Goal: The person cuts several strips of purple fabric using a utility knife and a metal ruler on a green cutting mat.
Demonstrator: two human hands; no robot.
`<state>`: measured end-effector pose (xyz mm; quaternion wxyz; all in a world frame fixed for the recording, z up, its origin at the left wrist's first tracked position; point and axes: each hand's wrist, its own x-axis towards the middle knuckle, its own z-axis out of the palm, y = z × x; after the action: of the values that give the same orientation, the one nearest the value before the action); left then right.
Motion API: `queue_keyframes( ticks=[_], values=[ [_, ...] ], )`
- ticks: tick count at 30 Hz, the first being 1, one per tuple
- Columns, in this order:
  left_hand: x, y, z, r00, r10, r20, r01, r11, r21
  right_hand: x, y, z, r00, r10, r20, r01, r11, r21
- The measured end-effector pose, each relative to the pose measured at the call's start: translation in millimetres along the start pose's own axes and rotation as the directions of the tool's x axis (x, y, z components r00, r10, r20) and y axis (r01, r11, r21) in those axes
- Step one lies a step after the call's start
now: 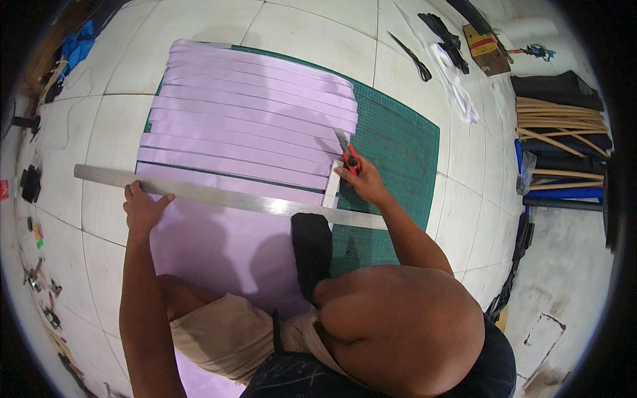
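Note:
A long metal ruler lies across a lilac sheet. Near its left end my left hand rests its fingertips on the metal, thumb spread apart. In my right hand is a red and black utility knife, its blade extended toward the far left. A white rectangular bar lies under that hand's thumb side, its near end by the ruler; I cannot tell whether it is gripped too. Beyond the ruler are several lilac strips side by side on a green cutting mat.
My foot in a black sock stands on the sheet just short of the ruler. Black scissors lie on the tiled floor at the far right. Along the right are brown rods, dark rolls and a wooden block.

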<state>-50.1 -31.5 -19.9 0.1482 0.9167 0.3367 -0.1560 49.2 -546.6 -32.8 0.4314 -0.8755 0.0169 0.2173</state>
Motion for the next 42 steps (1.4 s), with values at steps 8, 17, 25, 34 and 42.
queue_keyframes(
  ticks=[8,17,25,34,42],
  values=[
    [2,1,-2,0.999,0.004,0.034,-0.004,1.000,0.020,0,-3,1,0.997,-0.072,-0.029,0.069,0.992,-0.108],
    [2,1,-2,0.999,0.008,0.038,-0.009,0.999,0.044,-2,-1,2,0.991,-0.118,-0.056,0.112,0.988,-0.107],
    [3,1,-4,0.999,-0.022,0.047,0.020,0.999,0.046,1,-5,4,0.991,-0.130,-0.036,0.127,0.988,-0.083],
    [-8,7,-16,0.999,0.027,0.024,-0.029,0.997,0.071,-13,-7,-30,0.990,0.114,-0.087,-0.100,0.983,0.154],
    [26,-29,-13,0.981,0.181,-0.064,-0.182,0.983,-0.009,-1,37,-78,0.905,-0.027,-0.425,-0.025,0.993,-0.116]
  ],
)
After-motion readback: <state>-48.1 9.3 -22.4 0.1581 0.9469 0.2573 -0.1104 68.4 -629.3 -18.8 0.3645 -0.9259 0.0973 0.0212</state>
